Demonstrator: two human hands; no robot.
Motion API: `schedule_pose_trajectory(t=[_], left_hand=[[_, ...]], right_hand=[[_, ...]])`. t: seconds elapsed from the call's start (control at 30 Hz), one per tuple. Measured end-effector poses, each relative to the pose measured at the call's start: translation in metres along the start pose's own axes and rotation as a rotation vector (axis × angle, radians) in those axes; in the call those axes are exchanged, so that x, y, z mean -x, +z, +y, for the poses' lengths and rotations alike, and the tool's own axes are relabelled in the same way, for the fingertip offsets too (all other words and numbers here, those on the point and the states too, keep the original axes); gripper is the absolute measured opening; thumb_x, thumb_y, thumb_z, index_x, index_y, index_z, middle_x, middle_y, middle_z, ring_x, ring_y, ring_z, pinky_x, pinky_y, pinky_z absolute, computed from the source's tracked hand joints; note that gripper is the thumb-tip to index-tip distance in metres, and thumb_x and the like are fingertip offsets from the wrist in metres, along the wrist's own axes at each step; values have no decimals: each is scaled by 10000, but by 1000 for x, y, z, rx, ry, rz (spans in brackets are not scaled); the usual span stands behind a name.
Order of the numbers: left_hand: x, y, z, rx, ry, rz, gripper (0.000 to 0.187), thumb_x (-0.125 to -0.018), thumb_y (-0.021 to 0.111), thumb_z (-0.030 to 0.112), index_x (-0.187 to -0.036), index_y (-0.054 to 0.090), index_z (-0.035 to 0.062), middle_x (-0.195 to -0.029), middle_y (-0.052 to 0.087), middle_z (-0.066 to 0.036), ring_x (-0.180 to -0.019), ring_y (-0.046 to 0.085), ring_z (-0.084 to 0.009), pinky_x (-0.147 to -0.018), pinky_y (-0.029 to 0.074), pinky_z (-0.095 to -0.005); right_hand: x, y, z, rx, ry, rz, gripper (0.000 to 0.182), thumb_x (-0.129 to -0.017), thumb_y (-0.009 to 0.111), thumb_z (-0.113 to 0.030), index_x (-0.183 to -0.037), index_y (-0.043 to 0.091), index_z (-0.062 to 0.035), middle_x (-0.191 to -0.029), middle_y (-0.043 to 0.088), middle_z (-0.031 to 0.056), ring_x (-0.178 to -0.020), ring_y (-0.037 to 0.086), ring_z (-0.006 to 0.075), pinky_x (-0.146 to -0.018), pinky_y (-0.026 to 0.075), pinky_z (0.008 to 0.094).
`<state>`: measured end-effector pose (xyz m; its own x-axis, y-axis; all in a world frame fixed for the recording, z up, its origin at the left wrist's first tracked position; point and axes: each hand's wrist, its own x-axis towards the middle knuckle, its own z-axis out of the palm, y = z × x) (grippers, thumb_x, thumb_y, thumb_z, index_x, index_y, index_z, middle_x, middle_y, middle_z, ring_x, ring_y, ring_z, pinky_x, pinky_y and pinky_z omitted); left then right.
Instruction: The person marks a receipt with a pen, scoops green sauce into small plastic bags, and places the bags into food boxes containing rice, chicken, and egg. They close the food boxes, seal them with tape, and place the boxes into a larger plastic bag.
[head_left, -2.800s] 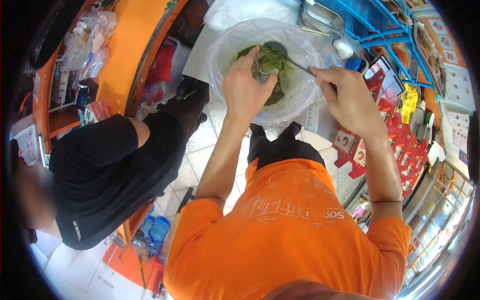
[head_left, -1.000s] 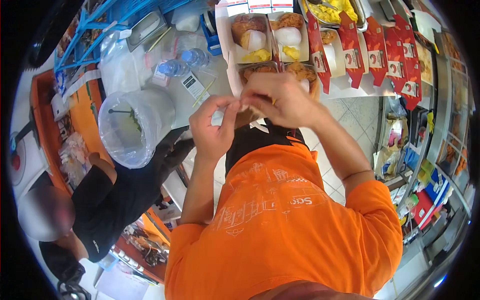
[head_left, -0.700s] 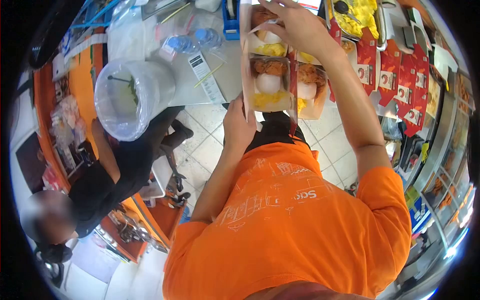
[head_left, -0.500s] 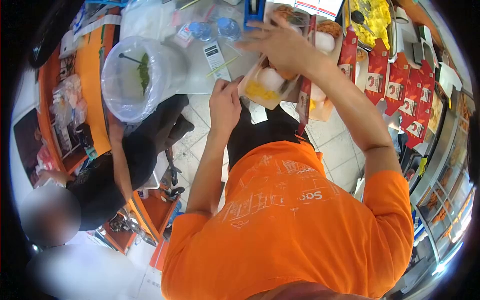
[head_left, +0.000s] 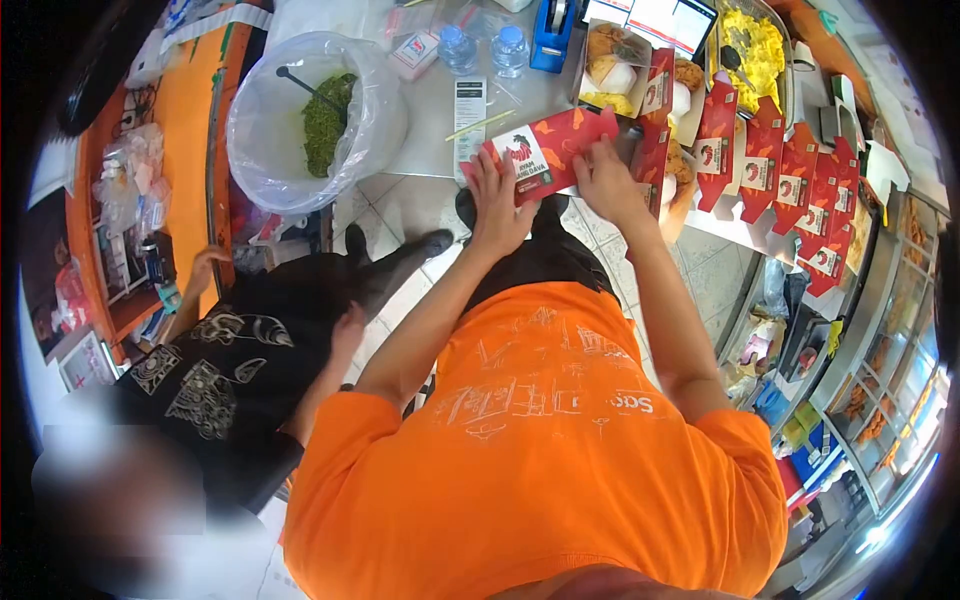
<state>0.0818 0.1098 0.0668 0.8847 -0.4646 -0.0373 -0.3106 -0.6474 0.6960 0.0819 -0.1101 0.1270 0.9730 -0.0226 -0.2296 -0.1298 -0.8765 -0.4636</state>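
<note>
Red meal box (head_left: 545, 155): lid down, lying at the near counter edge, left hand (head_left: 495, 205) and right hand (head_left: 607, 180) pressing flat-fingered on its two ends, grasping nothing. Best closed with even pressure on both ends, seating the flap squarely, clear of the open filled box (head_left: 612, 70) just beyond.

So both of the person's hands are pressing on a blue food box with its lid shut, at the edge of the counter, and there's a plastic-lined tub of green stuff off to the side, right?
Not quite: the box is red, not blue, as the head view shows. The rest holds: the left hand and right hand both rest on its shut lid at the counter edge, and the plastic-lined tub of green stuff stands off to the side.
</note>
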Motion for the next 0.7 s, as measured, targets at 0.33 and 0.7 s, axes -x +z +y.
schedule_pose_trajectory(t=[0.33, 0.7], left_hand=[[-49, 4, -26, 355, -304, 177, 763, -901, 709, 160, -1522, 328, -69, -1287, 654, -211, -1052, 696, -297, -921, 537, -367], [-102, -85, -22, 635, -576, -178, 516, -897, 704, 354, -1246, 662, -23, -987, 721, -118, -851, 663, -181, -763, 508, -317]], right_hand=[[-17, 49, 37, -625, 502, 25, 641, -871, 751, -366, -1346, 549, 14, -1140, 705, 170, -1020, 690, 292, -918, 529, 379], [-20, -23, 29, -822, 611, -134, 488, -920, 694, -451, -1160, 687, -26, -953, 687, 49, -761, 593, 111, -662, 497, 278]])
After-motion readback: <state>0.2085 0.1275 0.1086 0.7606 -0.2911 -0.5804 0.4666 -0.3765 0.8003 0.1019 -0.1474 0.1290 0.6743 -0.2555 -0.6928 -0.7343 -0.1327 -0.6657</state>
